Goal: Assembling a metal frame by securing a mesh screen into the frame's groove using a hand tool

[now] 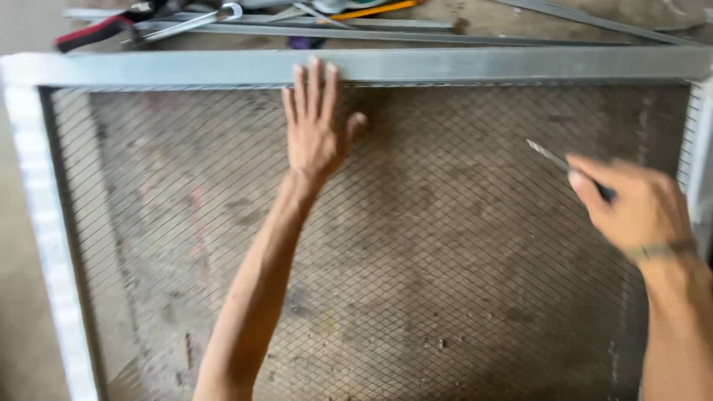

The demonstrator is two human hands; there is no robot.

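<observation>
Metal-framed mesh screen (445, 260) over rough concrete floor (22, 312)

A framed mesh panel (416, 245) lies flat on the floor; on the mesh just below its far rail (483, 65) rests the left hand (316, 126), fingertips touching the rail. Near the panel's right edge hovers the right hand (631, 204), gripping a thin tool (553, 157). Beyond the rail lie loose metal strips (356, 31).

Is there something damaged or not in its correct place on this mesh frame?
Nothing stands out. The wire mesh looks flat and whole inside the metal frame. The left hand lies open at the top edge; the right hand grips a thin tool. Loose tools lie beyond the frame.
</observation>
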